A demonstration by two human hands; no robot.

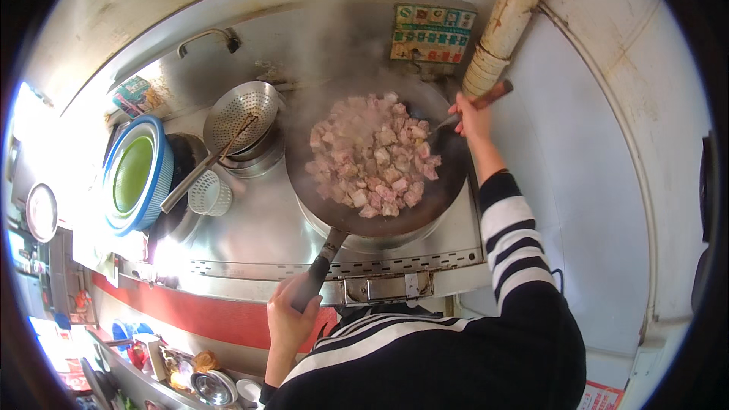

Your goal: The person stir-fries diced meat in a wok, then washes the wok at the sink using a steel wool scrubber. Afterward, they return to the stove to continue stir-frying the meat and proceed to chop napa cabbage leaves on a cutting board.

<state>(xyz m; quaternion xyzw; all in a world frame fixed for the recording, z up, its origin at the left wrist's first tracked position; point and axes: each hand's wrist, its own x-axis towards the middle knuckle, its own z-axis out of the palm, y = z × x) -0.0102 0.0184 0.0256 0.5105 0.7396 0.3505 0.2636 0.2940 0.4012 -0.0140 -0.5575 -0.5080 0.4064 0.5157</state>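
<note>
A large dark wok (353, 222) sits on the stove, full of browning chunks of meat (381, 154), with steam rising off them. My left hand (293, 307) grips the wok's dark handle (326, 262) at the stove's front edge. At the wok's right rim, my right hand (472, 119) is closed around the wooden handle of a cooking utensil (494, 94). Its metal shaft slants down to the right side of the meat, where the tip is partly hidden.
Left of the wok, a perforated metal strainer ladle (242, 114) rests on stacked metal pots (256, 162). Near it stand a white perforated plastic basket (209, 193) and a blue-rimmed basin (165, 165). A thick pipe (495, 40) runs up the wall at right. A faucet (208, 37) projects from the back panel.
</note>
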